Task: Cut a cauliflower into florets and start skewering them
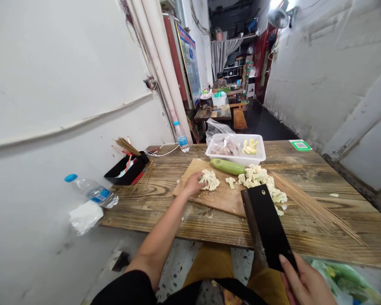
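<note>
My left hand (193,184) grips the left side of a large piece of cauliflower (210,180) lying on the wooden cutting board (217,203). In my right hand (305,279) is a black cleaver (266,224), its blade pointing up and away from me near the board's right end. One small floret (230,182) sits between the large piece and a heap of cut cauliflower florets (257,176). Behind them a green gourd-like vegetable (227,166) lies across the back of the board.
Beyond the board stands a white tub (257,157) with bagged food and yellow pieces. Bamboo skewers (314,203) spread at the right. Leftward are a black box (120,171) and water bottles (98,192) (181,137). A person (220,81) sits farther back.
</note>
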Demonstrator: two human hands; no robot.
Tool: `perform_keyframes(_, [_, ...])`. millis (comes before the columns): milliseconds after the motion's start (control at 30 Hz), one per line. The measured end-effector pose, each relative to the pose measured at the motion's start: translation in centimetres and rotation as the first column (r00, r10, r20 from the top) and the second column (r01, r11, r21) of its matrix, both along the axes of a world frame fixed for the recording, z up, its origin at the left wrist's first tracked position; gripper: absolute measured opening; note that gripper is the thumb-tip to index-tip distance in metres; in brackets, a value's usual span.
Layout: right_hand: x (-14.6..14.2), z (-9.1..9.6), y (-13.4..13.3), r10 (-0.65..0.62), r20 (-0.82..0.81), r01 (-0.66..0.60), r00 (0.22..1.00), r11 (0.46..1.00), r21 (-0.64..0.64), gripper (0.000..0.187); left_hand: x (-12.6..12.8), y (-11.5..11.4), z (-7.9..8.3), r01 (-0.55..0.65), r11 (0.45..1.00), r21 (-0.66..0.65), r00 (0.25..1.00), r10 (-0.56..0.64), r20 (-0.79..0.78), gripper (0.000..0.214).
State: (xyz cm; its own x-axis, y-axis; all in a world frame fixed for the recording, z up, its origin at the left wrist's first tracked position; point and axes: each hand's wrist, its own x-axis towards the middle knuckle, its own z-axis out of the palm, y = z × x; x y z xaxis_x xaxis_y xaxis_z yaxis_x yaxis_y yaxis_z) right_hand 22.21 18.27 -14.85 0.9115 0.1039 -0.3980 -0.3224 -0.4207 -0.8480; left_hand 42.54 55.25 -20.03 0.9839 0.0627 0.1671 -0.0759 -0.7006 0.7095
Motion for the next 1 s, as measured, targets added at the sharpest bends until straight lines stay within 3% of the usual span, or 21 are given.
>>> perform_keyframes(133, [1.0, 0.3, 1.5, 0.064, 0.066, -0.059, 0.996, 0.996, -0.063, 0.043, -0.5, -0.6, 0.1, -0.135, 0.991, 0.013, 0.987, 0.133, 0.093, 0.044])
perform_keyframes(267, [2.5, 0.1, 2.6, 0.120, 0.089, -0.109, 0.989, 0.987, -0.117, 0.041, -1.1, -1.4, 0.6, -0.084, 0.977, 0.197, 0.966, 0.032, 0.257, 0.045])
perform_keyframes(333, [3.4, 0.2, 3.1, 0.147, 0.078, -0.139, 0.986, 0.985, -0.105, 0.040, -1.3, -1.6, 0.6, -0.079, 0.975, 0.208, 0.959, 0.018, 0.282, 0.039])
perform_keyframes(400, [4.4, 0.4, 3.4, 0.173, 0.072, -0.164, 0.982, 0.980, -0.109, 0.038, -1.3, -1.5, 0.4, -0.115, 0.988, 0.099, 0.958, 0.084, 0.276, 0.033])
perform_keyframes(467, [5.2, 0.7, 3.6, 0.204, 0.095, -0.186, 0.974, 0.967, -0.171, 0.037, -1.1, -1.2, 0.2, -0.180, 0.972, -0.151, 0.959, 0.207, 0.193, 0.027])
perform_keyframes(500, [5.5, 0.8, 3.6, 0.223, 0.123, -0.193, 0.967, 0.956, -0.221, 0.036, -1.0, -1.1, 0.1, -0.210, 0.925, -0.318, 0.960, 0.256, 0.111, 0.025])
perform_keyframes(567, [5.9, 1.0, 3.7, 0.277, 0.203, -0.198, 0.939, 0.919, -0.340, 0.035, -0.9, -1.0, 0.1, -0.245, 0.766, -0.594, 0.963, 0.263, -0.058, 0.026])
perform_keyframes(633, [6.1, 1.0, 3.7, 0.340, 0.278, -0.167, 0.898, 0.850, -0.499, 0.033, -1.0, -1.1, 0.4, -0.230, 0.646, -0.728, 0.973, 0.178, -0.149, 0.034])
perform_keyframes(700, [6.3, 1.2, 3.8, 0.402, 0.298, -0.100, 0.866, 0.722, -0.685, 0.030, -1.4, -1.4, 1.3, -0.183, 0.547, -0.817, 0.979, 0.028, -0.200, 0.044])
perform_keyframes(767, [6.4, 1.5, 4.1, 0.459, 0.266, -0.040, 0.848, 0.556, -0.830, 0.028, -2.3, -1.7, 2.6, -0.182, 0.358, -0.916, 0.957, -0.149, -0.248, 0.048])
perform_keyframes(833, [6.8, 2.0, 4.5, 0.508, 0.255, 0.004, 0.823, 0.444, -0.896, 0.025, -3.5, -1.8, 4.1, -0.232, 0.159, -0.960, 0.935, -0.235, -0.265, 0.048])
perform_keyframes(900, [7.3, 2.6, 5.4, 0.552, 0.277, 0.029, 0.787, 0.415, -0.909, 0.020, -5.2, -1.4, 5.3, -0.264, 0.020, -0.964, 0.945, -0.194, -0.263, 0.046])
perform_keyframes(1000, [8.8, 3.4, 8.0, 0.621, 0.275, -0.020, 0.734, 0.424, -0.905, 0.014, -7.8, 0.4, 6.5, -0.258, -0.164, -0.952, 0.966, -0.071, -0.250, 0.042])
